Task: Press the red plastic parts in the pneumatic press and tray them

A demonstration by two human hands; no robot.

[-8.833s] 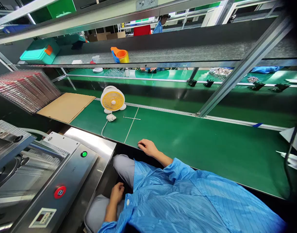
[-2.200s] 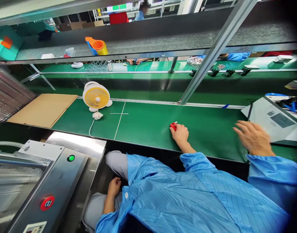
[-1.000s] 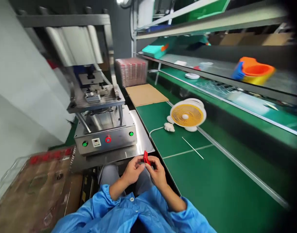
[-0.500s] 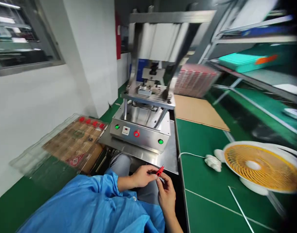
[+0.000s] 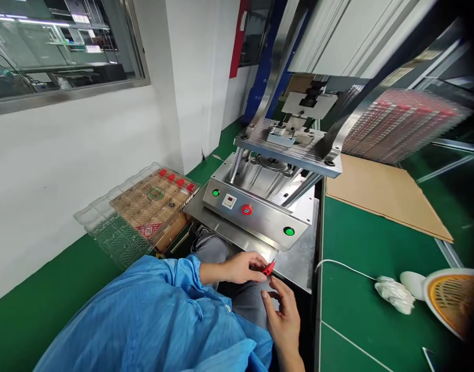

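Between the thumb and fingers of my left hand (image 5: 246,267) is a small red part (image 5: 269,268) with a dark tip; I cannot make out its exact kind. My right hand (image 5: 284,310) is just below and to the right of it, thumb and fingers apart with nothing between them. Both hands are above my lap, in front of a metal press machine (image 5: 260,219) with two green buttons and a red one. A clear plastic tray (image 5: 122,214) to the left holds several red pieces (image 5: 177,179) along its far edge.
A flat cardboard sheet (image 5: 384,194) lies on the green bench (image 5: 361,237) at the right. Behind it stands a stack of clear trays (image 5: 399,126) with red contents. A white cable runs to a wrapped white bundle (image 5: 395,294) beside an orange and white fan (image 5: 452,297).
My right hand has come off the red part, which stays in my left hand. The camera has turned left, so the scene shifts to the right.
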